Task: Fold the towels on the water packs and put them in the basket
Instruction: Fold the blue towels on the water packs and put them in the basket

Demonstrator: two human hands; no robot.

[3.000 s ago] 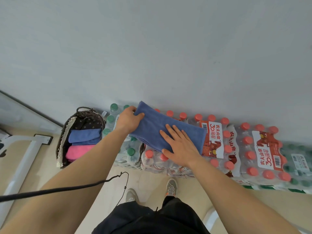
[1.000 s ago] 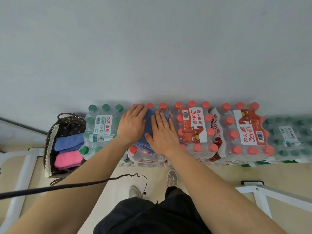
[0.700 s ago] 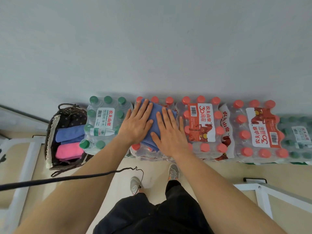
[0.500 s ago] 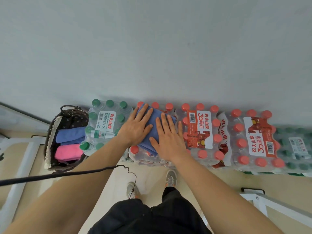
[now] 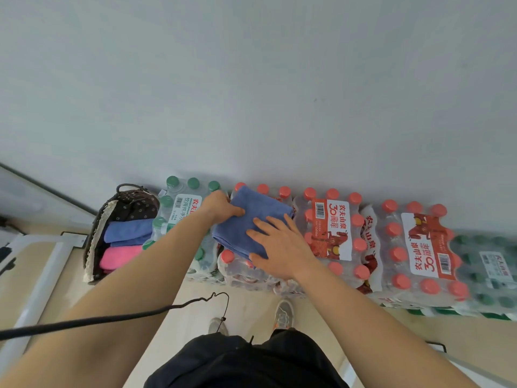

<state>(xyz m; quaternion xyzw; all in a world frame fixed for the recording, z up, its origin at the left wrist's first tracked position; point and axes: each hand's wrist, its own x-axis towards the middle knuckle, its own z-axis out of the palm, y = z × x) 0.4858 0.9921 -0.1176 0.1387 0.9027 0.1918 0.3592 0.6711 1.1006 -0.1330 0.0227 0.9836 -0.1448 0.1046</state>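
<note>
- Your left hand (image 5: pixel 219 207) grips the left edge of the folded blue towel (image 5: pixel 251 217), with the thumb on top and the fingers curled under.
- Your right hand (image 5: pixel 281 249) lies flat on the towel's near right part, fingers straight and spread, pressing the cloth.
- The towel is a thick, fuzzy rectangle lying on a shrink-wrapped pack of red-capped bottles (image 5: pixel 240 271) against the grey wall (image 5: pixel 251 93).
- To its left sits a green-capped pack (image 5: pixel 183 204) in glossy film. Just beyond that is the dark woven basket (image 5: pixel 134 205), which has a pale frayed rim.
- Inside the basket, a folded blue cloth (image 5: pixel 127 233) and a folded pink cloth (image 5: pixel 119 256) lie side by side.
- A black cable (image 5: pixel 112 320) crosses in front of your left forearm.
</note>
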